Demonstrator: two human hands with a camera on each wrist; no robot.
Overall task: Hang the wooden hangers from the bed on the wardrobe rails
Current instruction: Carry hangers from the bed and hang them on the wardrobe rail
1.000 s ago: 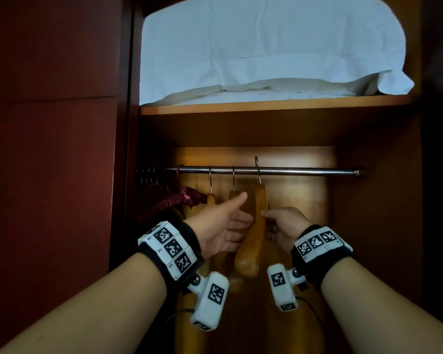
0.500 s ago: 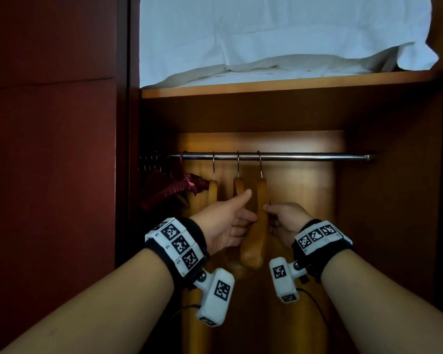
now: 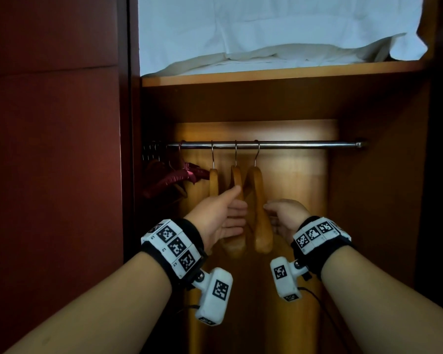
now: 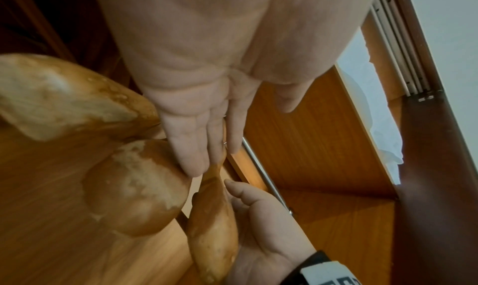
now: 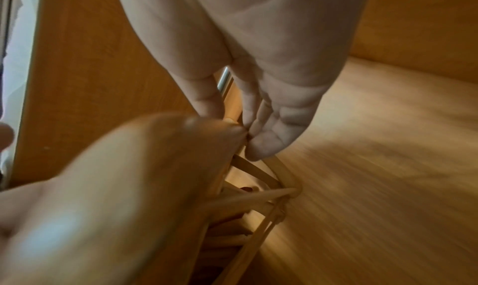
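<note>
Three wooden hangers hang by metal hooks from the chrome rail inside the wardrobe. My right hand holds the rightmost hanger near its shoulder, thumb on one side and fingers on the other. This hanger also shows in the left wrist view beside my right palm. My left hand is flat with straight fingers, touching the end of the middle hanger. The third hanger hangs just left of it.
Dark red padded hangers crowd the rail's left end. The right half of the rail is bare. A wooden shelf above holds folded white bedding. A dark red panel bounds the wardrobe on the left.
The rightmost hanger's hook, held above the rail a second ago, has come down onto it. That hanger now hangs a little apart from the middle one. Both hands stay beside it.
</note>
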